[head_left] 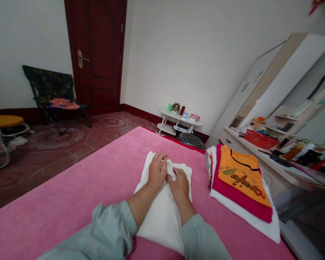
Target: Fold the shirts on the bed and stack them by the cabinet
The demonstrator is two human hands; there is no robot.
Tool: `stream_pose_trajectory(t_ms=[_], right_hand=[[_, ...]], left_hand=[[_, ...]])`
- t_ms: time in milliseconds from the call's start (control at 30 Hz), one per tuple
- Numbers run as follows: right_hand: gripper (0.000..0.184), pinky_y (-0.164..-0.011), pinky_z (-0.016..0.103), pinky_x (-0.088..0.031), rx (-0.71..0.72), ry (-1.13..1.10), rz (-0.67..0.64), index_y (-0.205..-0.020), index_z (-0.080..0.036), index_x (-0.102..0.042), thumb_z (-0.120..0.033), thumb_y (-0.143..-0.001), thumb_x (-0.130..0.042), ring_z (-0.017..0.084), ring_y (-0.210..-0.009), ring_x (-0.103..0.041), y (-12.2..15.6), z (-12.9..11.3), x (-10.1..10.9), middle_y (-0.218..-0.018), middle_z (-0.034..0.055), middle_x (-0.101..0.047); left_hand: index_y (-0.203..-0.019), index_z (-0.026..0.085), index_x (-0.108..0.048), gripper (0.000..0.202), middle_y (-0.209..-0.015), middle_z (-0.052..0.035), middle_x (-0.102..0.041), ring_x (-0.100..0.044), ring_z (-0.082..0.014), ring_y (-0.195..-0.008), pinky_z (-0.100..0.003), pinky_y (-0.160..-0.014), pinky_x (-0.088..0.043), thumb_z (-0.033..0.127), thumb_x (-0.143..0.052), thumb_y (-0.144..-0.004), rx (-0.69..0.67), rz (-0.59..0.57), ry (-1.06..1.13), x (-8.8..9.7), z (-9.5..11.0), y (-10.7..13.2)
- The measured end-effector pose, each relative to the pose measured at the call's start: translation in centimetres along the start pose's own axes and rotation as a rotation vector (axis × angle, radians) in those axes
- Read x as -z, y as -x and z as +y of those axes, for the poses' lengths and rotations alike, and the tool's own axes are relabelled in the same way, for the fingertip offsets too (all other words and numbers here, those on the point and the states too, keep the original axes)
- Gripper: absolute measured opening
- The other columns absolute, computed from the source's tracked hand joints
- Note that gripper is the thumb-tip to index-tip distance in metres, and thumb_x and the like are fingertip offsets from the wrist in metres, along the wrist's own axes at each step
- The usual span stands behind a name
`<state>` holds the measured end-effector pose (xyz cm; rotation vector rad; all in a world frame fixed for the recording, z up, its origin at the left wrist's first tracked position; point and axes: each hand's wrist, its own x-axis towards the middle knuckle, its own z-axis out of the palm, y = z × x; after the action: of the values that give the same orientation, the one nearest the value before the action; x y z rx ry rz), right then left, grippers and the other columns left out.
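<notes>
A white garment (162, 213) lies flat on the pink bed cover (70, 202) in front of me. My left hand (156, 171) and my right hand (179, 183) rest side by side on its far end, fingers pinching a bunched fold of the white cloth between them. Both forearms lie over the garment, sleeves pale grey-green. To the right sits a stack of folded clothes (241, 187): an orange shirt with lettering on top, a magenta piece under it, white ones beneath, a striped edge at the left.
A dresser top (260, 151) with a red basket (260, 139) and bottles runs along the right. Beyond the bed stand a low white table (180, 121), a dark red door (97, 54), a folding chair (54, 95) and an orange stool (5, 121).
</notes>
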<state>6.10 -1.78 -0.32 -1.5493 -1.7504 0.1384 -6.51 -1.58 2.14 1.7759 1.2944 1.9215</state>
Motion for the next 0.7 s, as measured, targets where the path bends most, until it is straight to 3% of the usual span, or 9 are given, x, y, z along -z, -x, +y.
stream_pose_trajectory(t_ms=[100, 167, 300, 367, 433, 533, 633, 700], right_hand=[[0.025, -0.072, 0.032, -0.048, -0.123, -0.196, 0.077, -0.089, -0.018, -0.068, -0.032, -0.077, -0.051, 0.023, -0.077, -0.064, -0.1, 2.7, -0.5, -0.084, 0.0073, -0.07], [0.025, -0.067, 0.031, -0.048, -0.216, -0.328, 0.179, -0.087, -0.017, -0.067, -0.034, -0.075, -0.052, 0.022, -0.073, -0.064, -0.6, 4.4, -0.4, -0.08, 0.0065, -0.07], [0.033, -0.071, 0.033, -0.049, -0.355, -0.456, 0.46, -0.101, -0.014, -0.062, -0.034, -0.076, -0.052, 0.021, -0.079, -0.064, -0.9, 5.5, 0.5, -0.093, 0.01, -0.068], [0.035, -0.076, 0.033, -0.048, -0.291, -0.41, 0.523, -0.107, -0.015, -0.06, -0.033, -0.078, -0.052, 0.021, -0.085, -0.062, -0.7, 4.7, 1.1, -0.099, 0.0104, -0.066], [0.027, -0.082, 0.033, -0.046, -0.107, -0.357, 0.493, -0.103, -0.017, -0.062, -0.029, -0.082, -0.05, 0.02, -0.092, -0.06, -0.5, 3.3, 1.7, -0.101, 0.0091, -0.064], [0.02, -0.086, 0.035, -0.042, 0.167, -0.206, 0.349, -0.089, -0.02, -0.065, -0.019, -0.084, -0.046, 0.02, -0.092, -0.056, 0.0, 0.8, 2.6, -0.094, 0.0056, -0.065], [0.021, -0.09, 0.04, -0.036, 0.234, 0.027, 0.208, -0.083, -0.022, -0.067, -0.012, -0.08, -0.049, 0.023, -0.093, -0.053, 0.3, -1.6, 3.6, -0.091, 0.0039, -0.067], [0.022, -0.091, 0.04, -0.036, 0.229, 0.07, 0.111, -0.083, -0.022, -0.068, -0.009, -0.078, -0.051, 0.024, -0.095, -0.053, 0.2, -2.9, 3.7, -0.092, 0.0041, -0.068]], left_hand=[[-0.104, 0.02, -0.062, 0.028, -0.104, -0.0065, -0.062, -0.058, -0.0196, -0.1, -0.034, -0.091, -0.045, 0.011, -0.044, -0.084, 0.088, 0.122, -0.11, 1.0, -1.1, -1.2], [-0.106, 0.019, -0.061, 0.03, -0.104, -0.0062, -0.065, -0.06, -0.0185, -0.096, -0.032, -0.089, -0.047, 0.011, -0.045, -0.082, 0.188, 0.164, -0.169, 1.8, -2.2, -1.9], [-0.111, 0.021, -0.058, 0.032, -0.09, -0.0021, -0.071, -0.065, -0.0158, -0.085, -0.026, -0.077, -0.048, 0.012, -0.046, -0.084, 0.419, 0.096, -0.279, 3.4, -4.6, -3.0], [-0.11, 0.022, -0.06, 0.032, -0.086, -0.0011, -0.072, -0.066, -0.0161, -0.082, -0.025, -0.073, -0.048, 0.012, -0.047, -0.083, 0.477, 0.031, -0.364, 3.9, -5.4, -3.2], [-0.107, 0.023, -0.062, 0.032, -0.086, -0.0017, -0.073, -0.067, -0.0172, -0.082, -0.026, -0.073, -0.048, 0.011, -0.049, -0.081, 0.484, -0.047, -0.425, 4.2, -6.1, -3.3], [-0.105, 0.022, -0.065, 0.034, -0.087, -0.0024, -0.074, -0.067, -0.017, -0.085, -0.025, -0.075, -0.048, 0.007, -0.052, -0.077, 0.453, -0.158, -0.423, 4.1, -6.9, -3.4], [-0.107, 0.021, -0.066, 0.042, -0.09, -0.0016, -0.074, -0.067, -0.0143, -0.087, -0.022, -0.078, -0.049, 0.0, -0.051, -0.074, 0.419, -0.218, -0.379, 3.8, -7.7, -3.3], [-0.112, 0.02, -0.065, 0.047, -0.095, -0.0017, -0.074, -0.068, -0.013, -0.088, -0.02, -0.078, -0.049, -0.002, -0.051, -0.072, 0.4, -0.248, -0.351, 3.5, -8.1, -3.2]])
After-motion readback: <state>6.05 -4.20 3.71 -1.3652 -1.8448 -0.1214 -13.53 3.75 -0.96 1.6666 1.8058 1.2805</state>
